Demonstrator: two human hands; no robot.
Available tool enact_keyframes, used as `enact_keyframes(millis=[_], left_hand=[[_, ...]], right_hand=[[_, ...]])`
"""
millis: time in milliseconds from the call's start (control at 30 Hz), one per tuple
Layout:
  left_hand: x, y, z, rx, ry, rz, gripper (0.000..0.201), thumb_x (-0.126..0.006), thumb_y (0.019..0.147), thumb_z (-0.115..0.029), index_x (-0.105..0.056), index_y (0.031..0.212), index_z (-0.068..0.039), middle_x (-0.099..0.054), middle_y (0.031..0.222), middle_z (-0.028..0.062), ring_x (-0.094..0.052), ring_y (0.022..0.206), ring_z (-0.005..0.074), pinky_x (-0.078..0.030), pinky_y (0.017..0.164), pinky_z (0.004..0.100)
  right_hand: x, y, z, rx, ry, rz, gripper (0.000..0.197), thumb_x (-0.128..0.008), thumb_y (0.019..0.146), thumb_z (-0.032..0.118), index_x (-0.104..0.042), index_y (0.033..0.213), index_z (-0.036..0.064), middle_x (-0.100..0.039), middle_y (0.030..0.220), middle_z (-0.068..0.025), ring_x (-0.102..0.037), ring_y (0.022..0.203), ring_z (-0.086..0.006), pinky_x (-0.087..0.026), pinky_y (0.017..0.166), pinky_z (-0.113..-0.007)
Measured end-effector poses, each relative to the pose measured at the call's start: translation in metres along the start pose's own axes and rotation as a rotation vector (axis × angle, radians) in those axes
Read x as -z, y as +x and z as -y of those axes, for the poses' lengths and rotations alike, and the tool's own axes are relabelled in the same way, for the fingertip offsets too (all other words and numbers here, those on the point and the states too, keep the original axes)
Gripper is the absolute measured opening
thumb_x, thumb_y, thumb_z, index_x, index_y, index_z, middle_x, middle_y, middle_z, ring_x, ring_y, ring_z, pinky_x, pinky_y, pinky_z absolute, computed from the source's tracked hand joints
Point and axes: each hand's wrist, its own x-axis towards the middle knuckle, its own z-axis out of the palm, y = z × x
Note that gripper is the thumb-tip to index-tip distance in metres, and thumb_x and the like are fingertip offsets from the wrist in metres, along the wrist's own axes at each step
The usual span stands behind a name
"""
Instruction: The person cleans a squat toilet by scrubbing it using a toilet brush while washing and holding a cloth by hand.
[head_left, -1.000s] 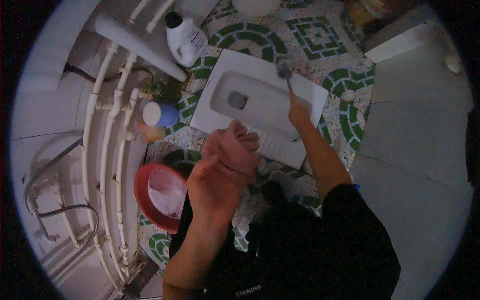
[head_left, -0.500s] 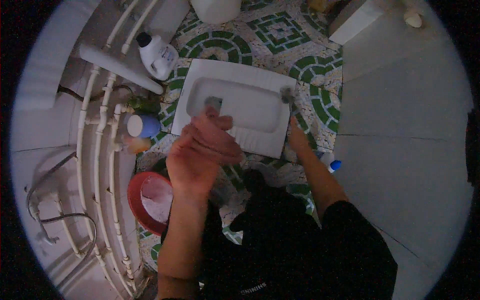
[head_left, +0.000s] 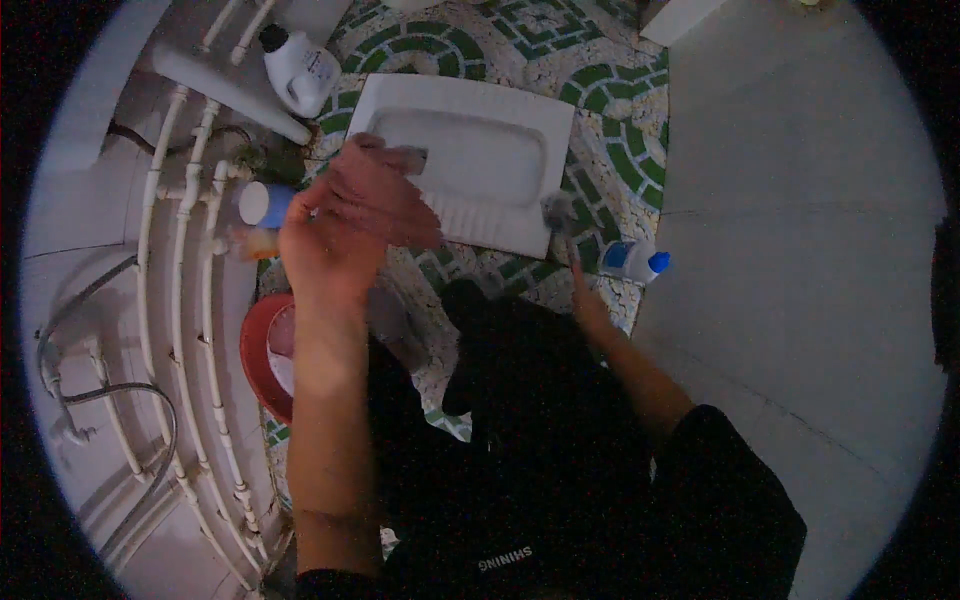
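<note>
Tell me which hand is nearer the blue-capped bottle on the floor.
Right. The right hand, holding a brush, is just left of the blue-capped bottle. The left hand is raised far off, over the toilet pan's near left corner.

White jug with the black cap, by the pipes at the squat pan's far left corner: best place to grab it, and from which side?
Take the white jug by its neck, just under the black cap, coming from the pan side. The pipes crowd its other side and the body looks wide for one hand. Any handle isn't clear here.
</note>
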Motion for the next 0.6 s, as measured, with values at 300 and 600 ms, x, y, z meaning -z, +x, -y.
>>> enact_keyframes(millis=[300,600], left_hand=[[-0.011,-0.007,0.004,-0.157,0.207,-0.38,0.041,-0.047,0.076,-0.015,-0.046,0.114,0.002,-0.047,0.121,0.0166,-0.041,0.116,0.0294,-0.025,0.103,0.0427],[-0.011,-0.016,-0.015,-0.073,-0.069,-0.245,0.05,-0.049,0.076,-0.009,-0.04,0.123,0.003,-0.046,0.118,0.0223,-0.046,0.109,0.032,-0.038,0.095,0.0431]], right_hand=[[0.019,0.067,-0.002,0.218,-0.024,-0.324,0.067,-0.042,0.079,0.003,-0.014,0.139,0.0148,-0.056,0.096,-0.0298,-0.056,0.084,-0.0452,-0.044,0.075,-0.048],[-0.003,-0.028,0.004,0.067,0.019,-0.055,0.081,-0.049,0.078,0.0,0.002,0.14,0.0115,-0.06,0.087,-0.0236,-0.058,0.073,-0.0401,-0.046,0.066,-0.044]])
